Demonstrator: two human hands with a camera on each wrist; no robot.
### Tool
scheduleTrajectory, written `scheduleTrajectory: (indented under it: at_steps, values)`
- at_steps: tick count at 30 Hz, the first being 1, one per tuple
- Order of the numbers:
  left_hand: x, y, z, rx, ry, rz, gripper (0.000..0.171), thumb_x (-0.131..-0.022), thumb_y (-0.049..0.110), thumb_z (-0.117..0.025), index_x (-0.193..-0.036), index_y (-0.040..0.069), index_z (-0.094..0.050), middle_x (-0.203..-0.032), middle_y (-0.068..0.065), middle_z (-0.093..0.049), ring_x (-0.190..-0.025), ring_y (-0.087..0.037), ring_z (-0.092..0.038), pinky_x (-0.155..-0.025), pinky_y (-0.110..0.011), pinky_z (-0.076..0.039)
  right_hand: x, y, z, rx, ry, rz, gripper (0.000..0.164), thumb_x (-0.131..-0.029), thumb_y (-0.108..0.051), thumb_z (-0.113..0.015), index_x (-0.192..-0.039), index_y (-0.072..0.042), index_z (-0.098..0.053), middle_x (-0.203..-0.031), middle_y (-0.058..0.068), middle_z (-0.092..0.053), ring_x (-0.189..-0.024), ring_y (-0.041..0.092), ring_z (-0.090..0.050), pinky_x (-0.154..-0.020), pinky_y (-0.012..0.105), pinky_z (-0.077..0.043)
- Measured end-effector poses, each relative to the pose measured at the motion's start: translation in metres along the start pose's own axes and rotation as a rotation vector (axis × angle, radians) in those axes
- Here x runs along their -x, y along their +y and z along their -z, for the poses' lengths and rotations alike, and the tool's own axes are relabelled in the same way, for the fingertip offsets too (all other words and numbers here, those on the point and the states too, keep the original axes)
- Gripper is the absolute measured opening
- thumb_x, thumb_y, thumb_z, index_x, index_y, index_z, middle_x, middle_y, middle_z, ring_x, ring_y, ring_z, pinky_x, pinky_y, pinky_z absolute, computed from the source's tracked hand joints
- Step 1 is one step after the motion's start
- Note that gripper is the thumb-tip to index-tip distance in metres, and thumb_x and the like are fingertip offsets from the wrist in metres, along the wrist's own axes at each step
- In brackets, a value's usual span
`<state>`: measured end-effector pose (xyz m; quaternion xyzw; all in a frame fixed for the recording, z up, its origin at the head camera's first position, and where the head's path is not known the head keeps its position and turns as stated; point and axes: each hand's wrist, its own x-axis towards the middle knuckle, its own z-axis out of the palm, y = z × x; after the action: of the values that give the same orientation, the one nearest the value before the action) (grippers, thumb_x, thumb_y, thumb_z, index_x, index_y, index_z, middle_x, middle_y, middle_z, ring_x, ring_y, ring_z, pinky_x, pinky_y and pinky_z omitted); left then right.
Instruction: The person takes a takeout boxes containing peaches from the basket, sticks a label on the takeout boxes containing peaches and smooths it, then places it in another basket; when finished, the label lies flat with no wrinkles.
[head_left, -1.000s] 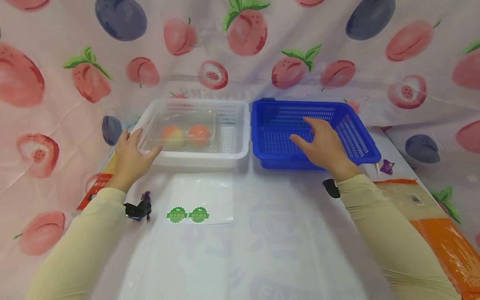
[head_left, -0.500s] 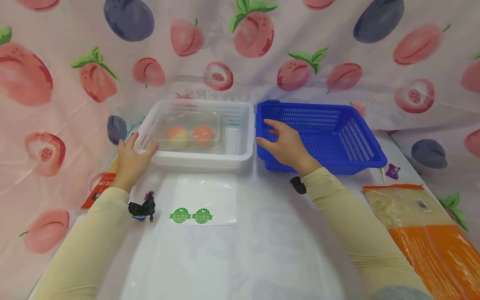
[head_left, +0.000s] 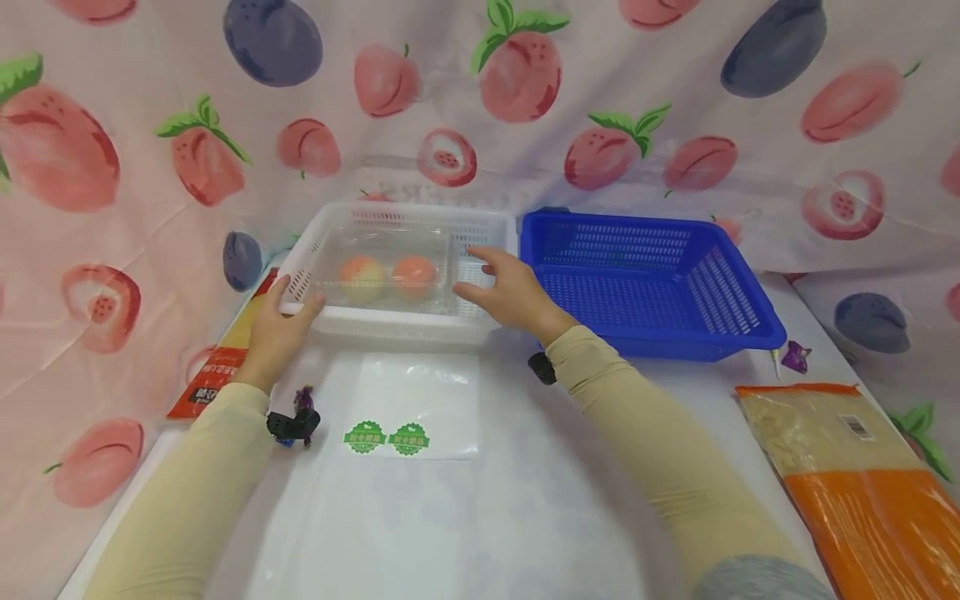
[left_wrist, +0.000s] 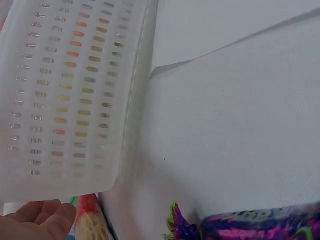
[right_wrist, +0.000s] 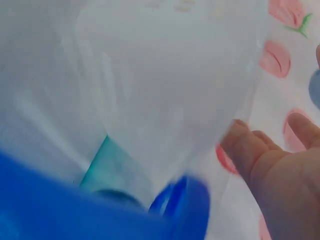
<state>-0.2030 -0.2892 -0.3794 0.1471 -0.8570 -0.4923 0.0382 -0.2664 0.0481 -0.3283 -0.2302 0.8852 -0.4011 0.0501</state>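
Observation:
A white plastic basket (head_left: pixel 390 319) holds a clear plastic box (head_left: pixel 390 237). Through the box's lid show two round fruits, one red and yellow (head_left: pixel 363 277), the other orange-red (head_left: pixel 414 277). At the basket's front left corner is my left hand (head_left: pixel 279 333), fingers spread at the rim; the left wrist view has its fingertips (left_wrist: pixel 62 217) just beyond the basket's slotted wall (left_wrist: pixel 75 100). My right hand (head_left: pixel 512 293) reaches over the basket's right end, thumb and fingers apart, holding nothing. Its fingers point toward the box's right side.
A blue basket (head_left: pixel 652 342) stands right beside the white one. Orange-and-clear bag (head_left: pixel 855 467) lies at right, red-and-yellow packet (head_left: pixel 213 375) at left. Small purple wrapped pieces (head_left: pixel 796 357) lie on the table. A white sheet with green badges (head_left: pixel 408 439) lies in front; fruit-print cloth hangs behind.
My right hand has moved left from over the blue basket to the white basket's right end. My left hand has come slightly closer to the white basket's corner. The view has shifted slightly.

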Motion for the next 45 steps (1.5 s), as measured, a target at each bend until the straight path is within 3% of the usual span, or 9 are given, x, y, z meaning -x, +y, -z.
scheduleTrajectory:
  at_steps: [7,13,22,26,28,30,35,41,45]
  values:
    - [-0.001,-0.003,0.0,0.025,0.009,-0.024,0.092,-0.093,0.063,-0.057,-0.163,0.026,-0.009,-0.162,-0.021,-0.022,-0.142,-0.045,-0.029,-0.109,-0.069,-0.025,-0.02,-0.008,-0.021,0.035,-0.039,0.025,0.069,-0.098,-0.038,-0.065,-0.154,-0.007,-0.039,-0.156,0.011,-0.039,-0.135,0.035,-0.044,-0.109,0.042,-0.04]
    - [-0.002,0.0,0.001,0.024,0.0,-0.025,0.092,-0.093,0.062,-0.058,-0.163,0.029,-0.007,-0.162,-0.02,-0.021,-0.142,-0.044,-0.028,-0.109,-0.07,-0.024,-0.036,-0.009,-0.03,0.045,-0.043,-0.046,0.069,-0.1,-0.04,-0.061,-0.155,-0.007,-0.036,-0.158,0.008,-0.037,-0.147,0.026,-0.029,-0.118,0.038,-0.025]
    - [-0.005,0.0,0.001,0.051,-0.001,-0.02,0.092,-0.093,0.06,-0.06,-0.163,0.03,-0.007,-0.159,-0.021,-0.025,-0.139,-0.044,-0.033,-0.109,-0.068,-0.027,-0.053,-0.004,-0.035,-0.006,-0.031,-0.168,0.07,-0.101,-0.042,-0.059,-0.16,-0.018,-0.028,-0.161,0.006,-0.031,-0.146,0.027,-0.029,-0.118,0.041,-0.027]
    - [-0.006,-0.002,0.0,0.057,-0.002,-0.015,0.091,-0.093,0.06,-0.06,-0.163,0.03,-0.008,-0.159,-0.021,-0.026,-0.139,-0.043,-0.033,-0.11,-0.067,-0.027,-0.056,-0.001,-0.039,-0.049,-0.055,-0.212,0.07,-0.102,-0.043,-0.056,-0.161,-0.027,-0.021,-0.162,0.006,-0.031,-0.101,0.028,-0.065,-0.093,0.04,-0.051]
    - [-0.006,-0.002,0.0,0.058,-0.003,-0.016,0.091,-0.093,0.06,-0.06,-0.163,0.031,-0.008,-0.159,-0.02,-0.026,-0.139,-0.042,-0.033,-0.11,-0.067,-0.028,-0.058,0.001,-0.04,-0.09,-0.075,-0.237,0.07,-0.102,-0.043,-0.056,-0.161,-0.029,-0.021,-0.155,0.007,-0.041,-0.069,0.023,-0.061,-0.074,0.037,-0.055]
    - [-0.006,-0.002,0.0,0.056,-0.005,-0.015,0.091,-0.093,0.06,-0.06,-0.162,0.031,-0.008,-0.159,-0.02,-0.026,-0.139,-0.043,-0.033,-0.109,-0.067,-0.028,-0.059,0.002,-0.041,-0.147,-0.096,-0.26,0.07,-0.102,-0.042,-0.057,-0.161,-0.028,-0.022,-0.136,0.009,-0.053,-0.056,0.019,-0.051,-0.067,0.035,-0.054]
    - [-0.006,-0.001,0.001,0.047,0.001,-0.012,0.092,-0.092,0.061,-0.06,-0.162,0.032,-0.009,-0.16,-0.019,-0.026,-0.14,-0.042,-0.033,-0.109,-0.067,-0.028,-0.06,0.002,-0.04,-0.274,-0.163,-0.32,0.07,-0.101,-0.037,-0.06,-0.161,-0.028,-0.024,-0.097,0.011,-0.052,-0.059,0.015,-0.045,-0.071,0.033,-0.056]
    - [-0.006,-0.004,0.002,0.044,0.002,-0.012,0.092,-0.092,0.062,-0.06,-0.162,0.031,-0.009,-0.159,-0.02,-0.029,-0.137,-0.042,-0.036,-0.109,-0.066,-0.03,-0.062,0.001,-0.041,-0.307,-0.227,-0.319,0.072,-0.1,-0.039,-0.061,-0.161,-0.026,-0.024,-0.146,0.012,-0.047,-0.082,0.021,-0.062,-0.082,0.038,-0.055]
    - [-0.006,-0.008,0.002,0.047,-0.002,0.002,0.093,-0.092,0.063,-0.059,-0.162,0.032,-0.008,-0.158,-0.019,-0.029,-0.135,-0.041,-0.038,-0.109,-0.065,-0.032,-0.064,0.003,-0.045,-0.313,-0.261,-0.314,0.072,-0.1,-0.039,-0.062,-0.16,-0.025,-0.024,-0.15,0.014,-0.044,-0.095,0.031,-0.065,-0.089,0.042,-0.054]
